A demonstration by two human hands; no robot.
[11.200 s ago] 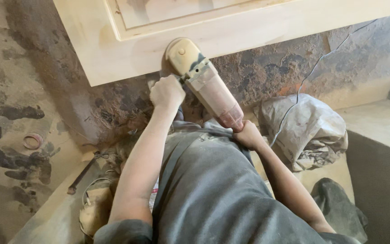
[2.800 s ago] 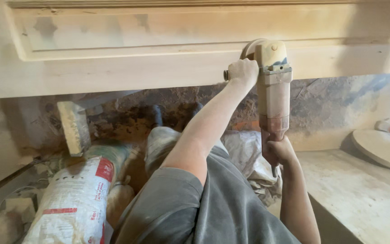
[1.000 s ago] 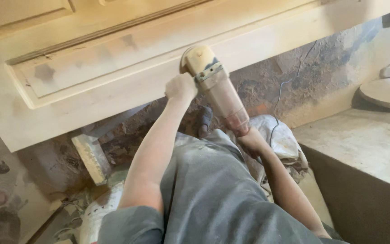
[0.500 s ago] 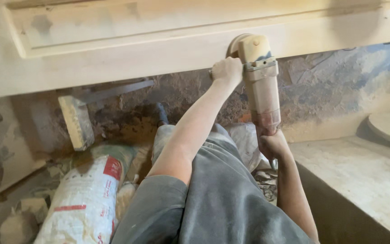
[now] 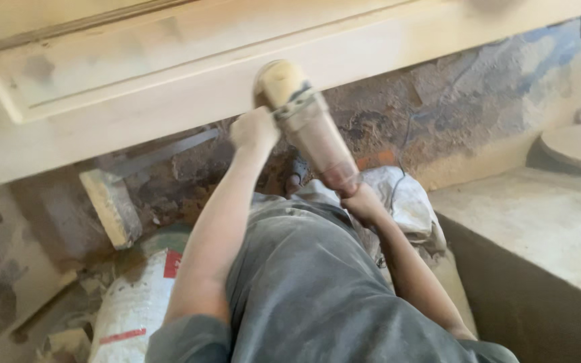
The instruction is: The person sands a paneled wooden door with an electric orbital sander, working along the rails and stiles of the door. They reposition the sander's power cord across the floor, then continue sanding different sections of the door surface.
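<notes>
While both clenched hands, left hand (image 5: 253,129) and right hand (image 5: 362,202), grip the dusty cylindrical grinder (image 5: 306,125), its head meets the pale wooden panel (image 5: 169,74).

Your right hand (image 5: 364,202) hides the rear end of the dusty grinder (image 5: 307,124), and your left hand (image 5: 253,129) covers its side handle. The grinder's disc is out of sight against the wooden panel (image 5: 169,74), which runs off the top, left and right edges. The round object (image 5: 579,144) at far right is cut off and blurred. The white sack (image 5: 132,309) runs off the bottom edge.
</notes>
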